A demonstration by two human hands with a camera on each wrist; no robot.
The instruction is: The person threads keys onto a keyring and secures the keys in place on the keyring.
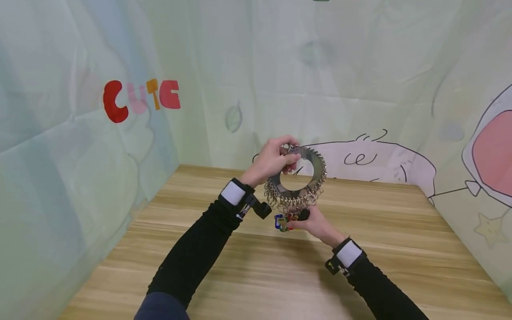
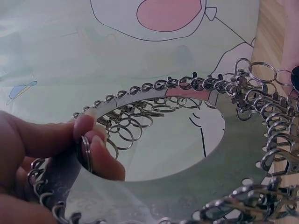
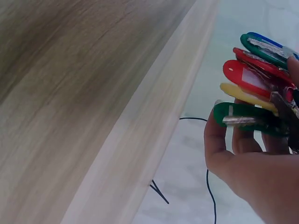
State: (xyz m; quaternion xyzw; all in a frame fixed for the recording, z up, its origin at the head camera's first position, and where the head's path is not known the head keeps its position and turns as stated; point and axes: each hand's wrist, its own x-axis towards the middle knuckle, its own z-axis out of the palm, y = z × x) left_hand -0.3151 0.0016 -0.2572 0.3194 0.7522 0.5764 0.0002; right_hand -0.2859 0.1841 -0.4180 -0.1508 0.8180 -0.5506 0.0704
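Note:
My left hand (image 1: 272, 159) pinches the upper left of a flat, shiny metal key hoop (image 1: 319, 170), holding it upright above the table. Small clasps and split rings (image 2: 128, 133) crowd its outer edge, as the left wrist view shows. Just below the hoop, my right hand (image 1: 320, 226) grips a bunch of keys with coloured tags (image 1: 283, 223). Seen from the right wrist, the bunch has a red tag (image 3: 245, 77), a yellow tag (image 3: 247, 95) and a green tag (image 3: 233, 112), among others. The right fingers curve under them. Part of the bunch is cut off at the frame's edge.
A wooden table (image 1: 248, 271) lies beneath both hands. Behind it hangs a pale printed cloth (image 1: 340, 80), with a second cloth side (image 1: 80, 178) on the left bearing coloured letters. Each wrist carries a black strap with a small camera.

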